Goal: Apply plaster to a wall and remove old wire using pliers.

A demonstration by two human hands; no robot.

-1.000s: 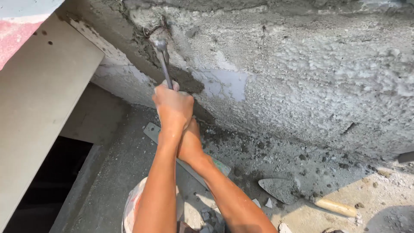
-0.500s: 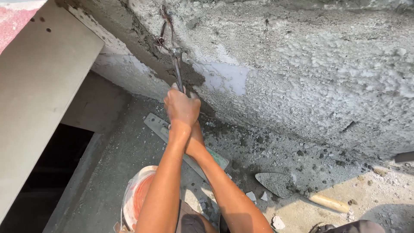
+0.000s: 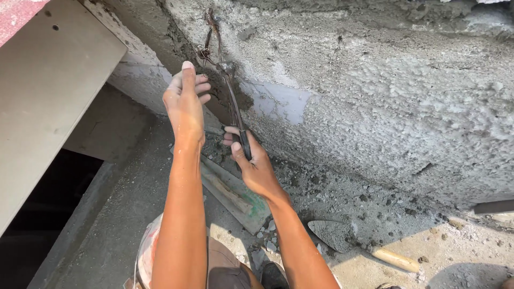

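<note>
The right hand [image 3: 256, 163] is clenched around the handles of dark pliers [image 3: 234, 104], whose nose reaches up to twisted wire [image 3: 206, 45] on the rough concrete wall [image 3: 385, 96]. The left hand [image 3: 184, 101], fingers loosely spread, is raised just left of the wire. Below lie a green-stained float [image 3: 235, 195] and a trowel [image 3: 348, 241].

Trowel [image 3: 348, 238], green-tipped float [image 3: 233, 195], bucket [image 3: 145, 251]

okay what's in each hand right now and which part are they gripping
The right hand grips the pliers at the lower end of the handles. The left hand is open beside the twisted wire and holds nothing.
</note>
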